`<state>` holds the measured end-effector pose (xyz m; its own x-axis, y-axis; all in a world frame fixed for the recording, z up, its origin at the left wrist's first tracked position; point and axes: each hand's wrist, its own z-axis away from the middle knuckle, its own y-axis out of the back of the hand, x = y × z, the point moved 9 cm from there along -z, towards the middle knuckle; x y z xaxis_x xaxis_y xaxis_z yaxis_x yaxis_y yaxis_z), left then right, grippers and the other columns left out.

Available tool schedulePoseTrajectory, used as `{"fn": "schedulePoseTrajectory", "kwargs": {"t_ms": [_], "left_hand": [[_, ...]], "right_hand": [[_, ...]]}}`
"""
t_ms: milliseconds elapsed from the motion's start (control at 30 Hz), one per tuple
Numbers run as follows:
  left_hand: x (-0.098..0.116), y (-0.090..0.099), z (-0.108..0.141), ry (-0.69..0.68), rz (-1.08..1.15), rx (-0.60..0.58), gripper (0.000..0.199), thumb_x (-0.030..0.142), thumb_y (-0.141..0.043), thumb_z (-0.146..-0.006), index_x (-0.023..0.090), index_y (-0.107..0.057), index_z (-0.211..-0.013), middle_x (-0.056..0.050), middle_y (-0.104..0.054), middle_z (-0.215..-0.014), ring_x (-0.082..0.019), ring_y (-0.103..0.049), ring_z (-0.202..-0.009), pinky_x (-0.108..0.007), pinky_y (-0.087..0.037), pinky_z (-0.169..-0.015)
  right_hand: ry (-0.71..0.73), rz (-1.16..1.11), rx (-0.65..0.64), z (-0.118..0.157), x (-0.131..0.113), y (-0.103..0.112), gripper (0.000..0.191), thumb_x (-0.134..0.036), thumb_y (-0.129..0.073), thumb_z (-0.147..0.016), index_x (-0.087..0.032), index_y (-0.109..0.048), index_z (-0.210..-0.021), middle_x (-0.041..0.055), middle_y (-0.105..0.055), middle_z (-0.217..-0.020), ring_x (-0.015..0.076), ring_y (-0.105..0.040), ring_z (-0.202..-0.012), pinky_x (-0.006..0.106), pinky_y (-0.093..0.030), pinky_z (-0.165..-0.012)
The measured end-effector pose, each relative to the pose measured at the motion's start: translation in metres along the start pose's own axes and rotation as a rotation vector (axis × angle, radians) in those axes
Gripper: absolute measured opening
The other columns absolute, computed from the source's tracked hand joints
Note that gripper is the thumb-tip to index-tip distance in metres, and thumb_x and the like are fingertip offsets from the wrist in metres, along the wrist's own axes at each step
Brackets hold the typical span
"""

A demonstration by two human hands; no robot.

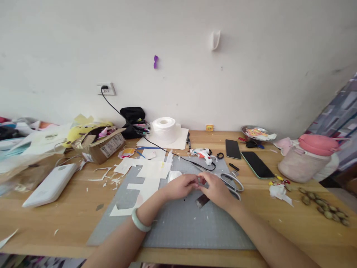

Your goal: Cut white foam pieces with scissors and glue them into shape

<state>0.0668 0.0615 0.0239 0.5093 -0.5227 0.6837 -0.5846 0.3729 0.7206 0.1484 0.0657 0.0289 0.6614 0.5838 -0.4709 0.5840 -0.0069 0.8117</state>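
Observation:
Above the grey cutting mat (pixel 195 227), my left hand (pixel 181 185) and my right hand (pixel 216 189) meet with their fingertips pinched together. Whatever lies between the fingers is too small or hidden to make out. A dark brown strip (pixel 202 200) rests on the mat just under my right hand. Scissors with grey handles (pixel 237 182) lie partly behind that hand. Beside my left hand, farther back, is a small white object (pixel 174 175), partly covered. Cut pieces of white paper (pixel 150 183) spread over the mat's left part.
A white glue gun (pixel 205 154) with a black cord lies behind my hands. Two phones (pixel 257 164) are to the right, near a pink-lidded container (pixel 306 160). At the back stands a white roll (pixel 164 130); a cardboard box (pixel 100 147) and white power bank (pixel 51 185) sit left.

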Motion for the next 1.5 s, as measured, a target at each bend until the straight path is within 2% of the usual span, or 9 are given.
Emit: {"fn": "schedulePoseTrajectory", "kwargs": {"t_ms": [100,200,333,567,667,767,967,1233,1500], "left_hand": [[0.009,-0.001,0.001,-0.069,-0.033,-0.001,0.02,0.013,-0.038,-0.084,0.018,-0.056,-0.09,-0.005,-0.065,-0.095,-0.016,-0.057,-0.083,-0.025,-0.041,-0.074],[0.012,-0.003,0.002,-0.077,-0.043,-0.016,0.02,0.011,-0.035,-0.083,0.018,-0.053,-0.088,-0.005,-0.063,-0.093,-0.016,-0.056,-0.082,-0.025,-0.041,-0.073],[0.003,-0.002,0.002,0.009,-0.075,0.001,0.021,0.02,-0.032,-0.088,0.019,-0.05,-0.079,-0.004,-0.06,-0.079,-0.016,-0.054,-0.071,-0.026,-0.04,-0.066],[-0.02,0.016,0.002,0.175,-0.153,0.172,0.023,0.024,-0.032,-0.088,0.02,-0.046,-0.07,0.0,-0.054,-0.066,-0.015,-0.05,-0.062,-0.026,-0.036,-0.058],[-0.023,0.022,0.003,0.214,-0.208,0.226,0.029,0.029,-0.032,-0.089,0.019,-0.046,-0.065,0.0,-0.054,-0.061,-0.015,-0.049,-0.059,-0.026,-0.033,-0.055],[-0.023,0.022,0.003,0.224,-0.258,0.221,0.035,0.033,-0.034,-0.089,0.019,-0.046,-0.06,0.0,-0.053,-0.057,-0.014,-0.048,-0.055,-0.026,-0.03,-0.052],[-0.021,0.023,0.003,0.227,-0.193,0.235,0.02,0.033,-0.045,-0.085,0.019,-0.053,-0.073,0.0,-0.058,-0.066,-0.014,-0.05,-0.058,-0.025,-0.033,-0.053],[-0.013,0.008,-0.001,0.152,0.14,0.103,0.018,0.029,-0.048,-0.084,0.017,-0.06,-0.08,0.0,-0.06,-0.069,-0.013,-0.05,-0.064,-0.022,-0.039,-0.059],[-0.004,-0.007,0.001,0.035,0.148,-0.031,0.021,0.029,-0.038,-0.087,0.018,-0.047,-0.072,0.003,-0.047,-0.064,-0.012,-0.042,-0.061,-0.023,-0.035,-0.058]], "right_hand": [[0.002,-0.007,0.004,0.0,-0.001,0.001,0.019,-0.021,-0.064,-0.075,-0.018,-0.057,-0.093,0.0035,-0.062,-0.082,0.0173,-0.057,-0.076,0.029,-0.042,-0.071],[0.019,-0.017,0.0,0.001,-0.004,0.001,0.02,-0.025,-0.065,-0.076,-0.017,-0.058,-0.093,0.0039,-0.063,-0.081,0.0172,-0.058,-0.077,0.029,-0.043,-0.072],[0.025,-0.018,0.002,0.001,-0.004,0.002,0.02,-0.024,-0.065,-0.076,-0.017,-0.059,-0.094,0.0046,-0.064,-0.081,0.0177,-0.06,-0.076,0.03,-0.044,-0.072],[0.035,-0.016,0.026,0.001,-0.006,0.007,0.019,-0.023,-0.065,-0.076,-0.018,-0.06,-0.094,0.0033,-0.066,-0.077,0.0169,-0.061,-0.074,0.029,-0.045,-0.07],[0.07,-0.01,0.032,0.0,-0.008,0.006,0.006,-0.018,-0.058,-0.08,-0.018,-0.062,-0.085,0.0033,-0.066,-0.077,0.0164,-0.061,-0.074,0.028,-0.044,-0.07],[0.104,-0.012,0.033,0.0,-0.008,0.004,0.012,-0.014,-0.054,-0.082,-0.018,-0.063,-0.075,0.0034,-0.066,-0.076,0.0163,-0.061,-0.074,0.028,-0.044,-0.07],[0.148,-0.024,0.035,0.001,-0.009,0.003,0.015,-0.015,-0.053,-0.083,-0.019,-0.066,-0.077,0.003,-0.068,-0.079,0.0159,-0.062,-0.075,0.028,-0.045,-0.073],[0.078,0.013,0.038,-0.001,-0.008,0.006,0.006,-0.015,-0.06,-0.077,-0.019,-0.059,-0.072,0.0012,-0.063,-0.072,0.0154,-0.059,-0.07,0.026,-0.042,-0.065],[0.064,0.037,0.018,0.0,-0.007,0.004,0.012,-0.02,-0.068,-0.073,-0.017,-0.057,-0.073,0.0017,-0.061,-0.071,0.0166,-0.057,-0.071,0.027,-0.04,-0.067]]}}
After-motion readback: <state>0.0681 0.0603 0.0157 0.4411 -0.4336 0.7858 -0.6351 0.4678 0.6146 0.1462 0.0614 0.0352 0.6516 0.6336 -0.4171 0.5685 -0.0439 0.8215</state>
